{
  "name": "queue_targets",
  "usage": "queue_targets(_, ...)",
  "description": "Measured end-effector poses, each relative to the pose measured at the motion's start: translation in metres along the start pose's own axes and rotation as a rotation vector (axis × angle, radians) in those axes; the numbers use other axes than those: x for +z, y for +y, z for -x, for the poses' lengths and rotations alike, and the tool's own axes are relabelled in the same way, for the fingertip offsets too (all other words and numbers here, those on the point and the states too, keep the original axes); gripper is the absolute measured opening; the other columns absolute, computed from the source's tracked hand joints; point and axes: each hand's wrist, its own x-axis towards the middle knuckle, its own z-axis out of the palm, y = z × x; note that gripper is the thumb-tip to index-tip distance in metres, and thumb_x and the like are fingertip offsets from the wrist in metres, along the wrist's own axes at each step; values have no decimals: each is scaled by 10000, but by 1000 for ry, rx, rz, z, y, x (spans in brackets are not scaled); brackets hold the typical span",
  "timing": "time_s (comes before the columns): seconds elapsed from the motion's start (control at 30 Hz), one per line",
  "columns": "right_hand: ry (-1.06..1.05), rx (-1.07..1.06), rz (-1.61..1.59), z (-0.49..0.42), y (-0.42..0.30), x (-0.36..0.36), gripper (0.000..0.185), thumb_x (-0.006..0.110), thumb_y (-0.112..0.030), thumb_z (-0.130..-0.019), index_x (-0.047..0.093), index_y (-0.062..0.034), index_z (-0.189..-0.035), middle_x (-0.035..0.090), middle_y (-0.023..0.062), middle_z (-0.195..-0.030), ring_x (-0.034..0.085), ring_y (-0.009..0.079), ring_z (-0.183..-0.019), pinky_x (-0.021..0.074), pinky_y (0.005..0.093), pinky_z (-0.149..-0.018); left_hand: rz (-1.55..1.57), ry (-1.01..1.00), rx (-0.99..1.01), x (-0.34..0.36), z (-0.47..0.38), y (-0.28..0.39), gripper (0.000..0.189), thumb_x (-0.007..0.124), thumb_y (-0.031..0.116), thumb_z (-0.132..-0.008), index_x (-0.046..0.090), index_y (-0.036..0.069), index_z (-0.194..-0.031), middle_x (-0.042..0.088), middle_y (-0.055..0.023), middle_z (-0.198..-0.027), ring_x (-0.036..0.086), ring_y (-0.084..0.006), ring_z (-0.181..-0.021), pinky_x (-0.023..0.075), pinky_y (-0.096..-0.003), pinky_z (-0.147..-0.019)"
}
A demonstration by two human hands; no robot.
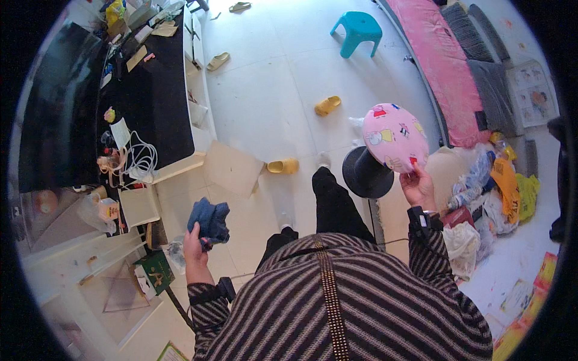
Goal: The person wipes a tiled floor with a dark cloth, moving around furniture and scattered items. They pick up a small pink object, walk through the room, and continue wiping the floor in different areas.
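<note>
My left hand point(195, 248) grips a folded dark-blue cloth point(209, 221), held out over the tiled floor. Between my right thumb and fingers is the near rim of a round pink seat point(393, 133) printed with cartoon animals; my right hand point(416, 187) holds it there. Beneath that seat shows a black stool pedestal point(368, 173) with a wide round base. Whether the stool's base rests fully on the floor, I cannot tell.
A teal plastic stool point(359, 31) stands farther off. Yellow clogs point(283, 166) and a cardboard piece point(232, 169) lie on the floor. Left is a black-topped cabinet point(158, 104) with coiled white cable point(142, 158). A pink-covered seat point(442, 67) and piled bags point(503, 180) line the right.
</note>
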Motion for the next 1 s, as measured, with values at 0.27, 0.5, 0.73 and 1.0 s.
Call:
queue_targets(0.27,54,255,-31,-166,-22,117,247,574,-65,-915,566,-30,-1159,606,112,-1052,588,254,-939,522,409,-852,204,265,67,57,60,28,349,546,283,-982,527,47,-1238,631,-118,-1099,663,-269,-837,549,-390,-613)
queue_targets(0.5,-54,249,51,-252,-56,200,240,579,-106,-917,565,-44,-1148,607,110,-1027,572,228,-910,513,376,-812,245,265,-78,121,67,44,385,464,244,-1015,522,-6,-1301,602,-166,-1249,630,-325,-1059,545,-470,-848)
queue_targets(0.73,-100,250,-125,-277,-77,220,183,593,-77,-913,611,-45,-1093,652,87,-983,613,239,-884,533,390,-807,184,239,51,168,48,87,335,578,236,-965,534,24,-1220,630,-135,-1142,665,-291,-938,572,-445,-747)
queue_targets(1.0,1,123,-120,-291,-111,227,186,607,-85,-911,618,-43,-1092,661,81,-996,615,213,-895,526,342,-781,199,93,19,194,-42,128,359,594,222,-956,535,2,-1233,636,-130,-1135,659,-276,-965,562,-417,-791)
